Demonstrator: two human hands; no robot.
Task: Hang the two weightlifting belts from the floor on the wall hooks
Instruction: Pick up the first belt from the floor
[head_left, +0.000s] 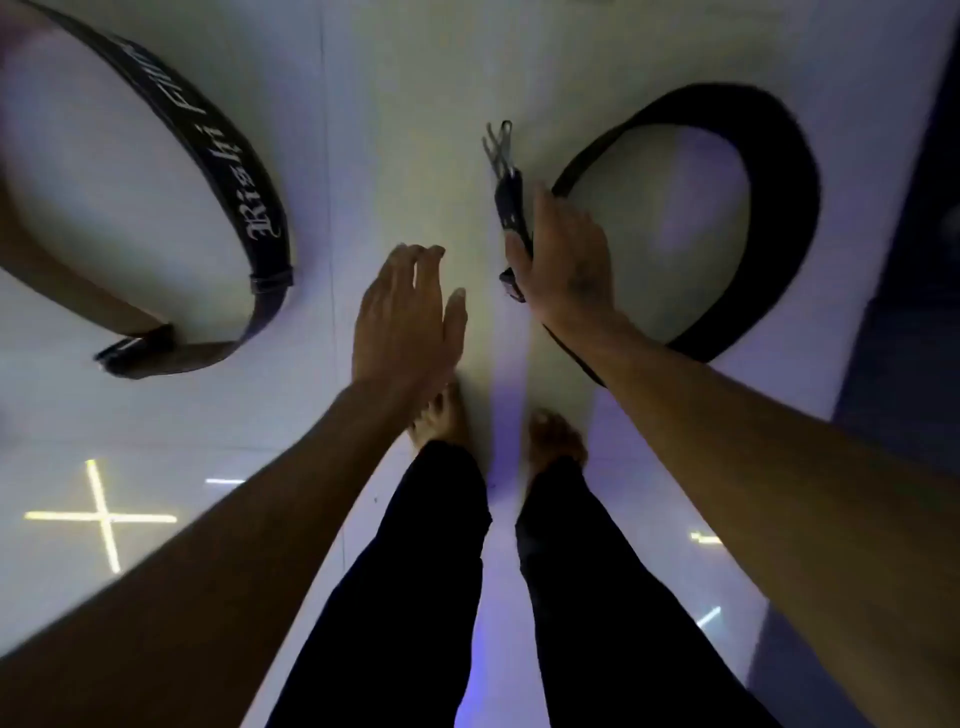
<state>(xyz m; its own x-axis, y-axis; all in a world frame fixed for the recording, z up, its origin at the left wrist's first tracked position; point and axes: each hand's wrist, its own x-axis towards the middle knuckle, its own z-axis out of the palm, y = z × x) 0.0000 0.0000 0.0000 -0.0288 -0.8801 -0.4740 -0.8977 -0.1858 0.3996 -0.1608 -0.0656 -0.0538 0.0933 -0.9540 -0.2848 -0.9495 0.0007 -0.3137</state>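
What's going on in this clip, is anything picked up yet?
A person stands barefoot over two weightlifting belts lying curled on the pale floor. The right hand is down on the buckle end of the plain black belt, seemingly taking hold, though a closed grip isn't clear. The left hand hovers open and empty between the belts. The lettered belt lies untouched to the left. No wall hooks are in view.
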